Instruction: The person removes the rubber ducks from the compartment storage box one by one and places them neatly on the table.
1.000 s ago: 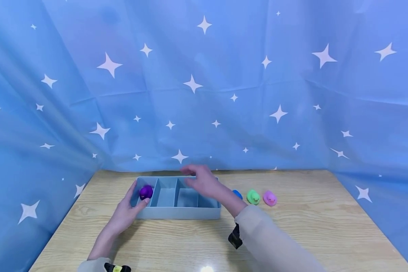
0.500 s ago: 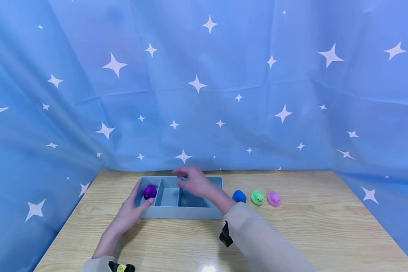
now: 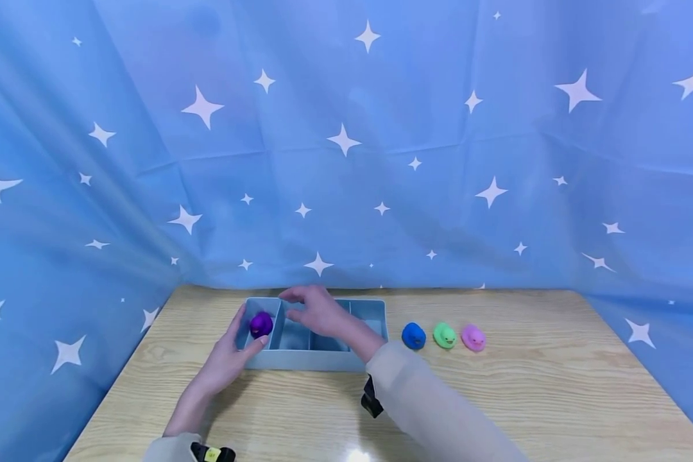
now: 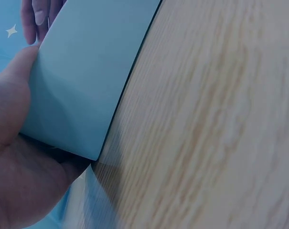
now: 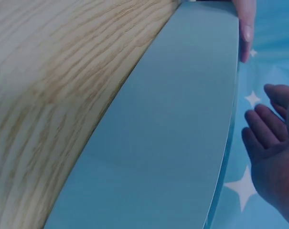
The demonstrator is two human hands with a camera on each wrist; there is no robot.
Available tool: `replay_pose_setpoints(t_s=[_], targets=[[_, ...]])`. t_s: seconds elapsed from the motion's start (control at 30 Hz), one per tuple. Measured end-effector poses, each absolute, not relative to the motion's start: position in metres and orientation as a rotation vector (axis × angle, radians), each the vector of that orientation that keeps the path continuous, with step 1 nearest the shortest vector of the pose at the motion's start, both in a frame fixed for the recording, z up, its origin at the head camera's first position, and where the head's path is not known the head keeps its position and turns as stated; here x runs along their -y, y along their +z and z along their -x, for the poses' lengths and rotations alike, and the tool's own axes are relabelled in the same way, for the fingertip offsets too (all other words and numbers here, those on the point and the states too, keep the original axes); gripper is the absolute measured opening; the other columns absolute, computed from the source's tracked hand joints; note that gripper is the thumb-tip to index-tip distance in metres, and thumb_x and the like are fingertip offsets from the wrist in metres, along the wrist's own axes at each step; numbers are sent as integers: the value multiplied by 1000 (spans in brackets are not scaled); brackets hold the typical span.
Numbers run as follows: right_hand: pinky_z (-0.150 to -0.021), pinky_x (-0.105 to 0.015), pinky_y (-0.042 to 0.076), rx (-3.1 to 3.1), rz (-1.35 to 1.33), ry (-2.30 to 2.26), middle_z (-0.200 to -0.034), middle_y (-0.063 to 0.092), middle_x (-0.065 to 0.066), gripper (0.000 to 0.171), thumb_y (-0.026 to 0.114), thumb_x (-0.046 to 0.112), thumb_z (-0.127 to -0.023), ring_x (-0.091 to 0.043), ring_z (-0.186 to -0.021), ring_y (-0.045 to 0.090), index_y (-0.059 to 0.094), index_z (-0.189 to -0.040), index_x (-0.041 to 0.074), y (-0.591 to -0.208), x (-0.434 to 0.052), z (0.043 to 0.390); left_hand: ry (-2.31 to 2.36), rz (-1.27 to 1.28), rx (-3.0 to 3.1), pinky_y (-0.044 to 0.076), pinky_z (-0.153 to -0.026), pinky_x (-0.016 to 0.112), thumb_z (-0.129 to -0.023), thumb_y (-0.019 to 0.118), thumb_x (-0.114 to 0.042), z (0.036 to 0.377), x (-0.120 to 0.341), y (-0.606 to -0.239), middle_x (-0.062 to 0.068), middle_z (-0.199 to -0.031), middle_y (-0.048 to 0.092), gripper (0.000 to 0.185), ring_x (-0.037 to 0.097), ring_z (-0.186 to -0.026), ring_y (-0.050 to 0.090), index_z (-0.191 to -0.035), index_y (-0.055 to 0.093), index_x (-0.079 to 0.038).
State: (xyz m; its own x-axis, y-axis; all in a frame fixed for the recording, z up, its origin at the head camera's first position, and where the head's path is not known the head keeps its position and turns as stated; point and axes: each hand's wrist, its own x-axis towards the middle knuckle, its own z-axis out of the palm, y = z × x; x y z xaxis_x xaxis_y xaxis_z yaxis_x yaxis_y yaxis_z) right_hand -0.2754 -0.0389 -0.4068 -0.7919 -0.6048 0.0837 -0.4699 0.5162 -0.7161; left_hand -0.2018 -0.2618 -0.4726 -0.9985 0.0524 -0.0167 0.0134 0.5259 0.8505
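Note:
A light blue divided box [image 3: 312,361] lies lengthwise on the table. My left hand [image 3: 225,359] grips its left end, thumb at the front rim and fingers along the end wall; the left wrist view shows the palm around the box's corner [image 4: 82,119]. In the leftmost compartment sits a purple rubber duck [image 3: 260,325]. Over the middle compartments hovers my right hand [image 3: 317,312], fingers loosely bent and nothing between them, as the right wrist view also shows above the box's rim.
Right of the box, a blue rubber duck [image 3: 413,335], a green one [image 3: 444,335] and a pink one [image 3: 473,337] stand in a row on the wooden table [image 3: 496,398]. A blue star-patterned curtain [image 3: 346,160] hangs behind the table and at its sides.
My right hand has moved left over the box, from its right half toward the second compartment. The blue duck, partly hidden before, now shows fully. My left hand stays at the box's end.

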Motion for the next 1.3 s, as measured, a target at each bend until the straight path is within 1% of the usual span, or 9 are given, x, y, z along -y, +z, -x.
replay_pose_setpoints(t_s=[0.13, 0.23, 0.37, 0.5, 0.7, 0.87, 1.07, 1.13, 1.3], targets=[[-105, -32, 49, -2570, 963, -1121, -137, 65, -3, 39, 68, 12, -101, -19, -127, 60, 63, -139, 7, -407, 48, 276, 1514, -68, -2697, 21, -116, 68, -100, 65, -48, 201, 262, -472, 27, -167, 15, 98, 49, -151, 19, -166, 0, -13], [-102, -29, 51, -2566, 971, -1118, -132, 68, -2, 38, 70, 12, -99, -16, -122, 62, 66, -136, 7, -408, 57, 276, 1520, -69, -2687, 21, -117, 67, -100, 64, -48, 201, 263, -472, 27, -167, 15, 99, 48, -151, 19, -166, -1, -12], [-100, -28, 51, -2534, 970, -1127, -127, 71, -4, 35, 72, 12, -98, -16, -118, 65, 68, -133, 7, -411, 67, 274, 1530, -70, -2679, 19, -118, 65, -100, 65, -47, 202, 263, -472, 25, -168, 15, 99, 46, -152, 18, -166, -1, -12], [-99, -27, 52, -2525, 981, -1094, -126, 71, -7, 37, 72, 12, -98, -17, -118, 66, 67, -133, 7, -416, 74, 273, 1528, -75, -2675, 19, -118, 65, -100, 65, -48, 202, 262, -470, 24, -168, 16, 100, 46, -152, 18, -166, -1, -12], [-100, -28, 51, -2566, 981, -1017, -127, 71, -5, 40, 74, 14, -97, -17, -119, 65, 66, -136, 9, -419, 80, 274, 1543, -104, -2669, 21, -117, 66, -101, 66, -44, 200, 263, -468, 27, -167, 15, 100, 49, -151, 17, -165, -2, -10], [-101, -28, 51, -2650, 1002, -972, -127, 72, -2, 39, 74, 17, -97, -16, -120, 65, 68, -135, 11, -418, 85, 273, 1554, -125, -2662, 20, -118, 65, -100, 67, -43, 200, 264, -468, 27, -167, 13, 101, 49, -152, 14, -165, -3, -10], [-95, -24, 53, -2600, 1017, -1012, -123, 73, -6, 37, 73, 15, -98, -17, -115, 67, 68, -134, 9, -417, 91, 272, 1552, -138, -2670, 28, -115, 64, -101, 67, -39, 200, 265, -468, 28, -167, 10, 100, 50, -151, 16, -165, -3, -9], [-95, -23, 53, -2567, 1015, -1018, -122, 73, -7, 37, 73, 14, -97, -17, -114, 68, 68, -134, 8, -417, 94, 272, 1557, -144, -2663, 29, -115, 64, -101, 67, -38, 199, 265, -467, 28, -168, 9, 99, 51, -151, 15, -165, -4, -9], [-96, -21, 51, -2525, 1026, -1000, -122, 73, -6, 39, 75, 12, -95, -13, -114, 67, 68, -133, 7, -420, 98, 274, 1579, -145, -2643, 25, -117, 63, -101, 68, -36, 198, 265, -467, 27, -168, 9, 100, 50, -152, 12, -165, -5, -9]])
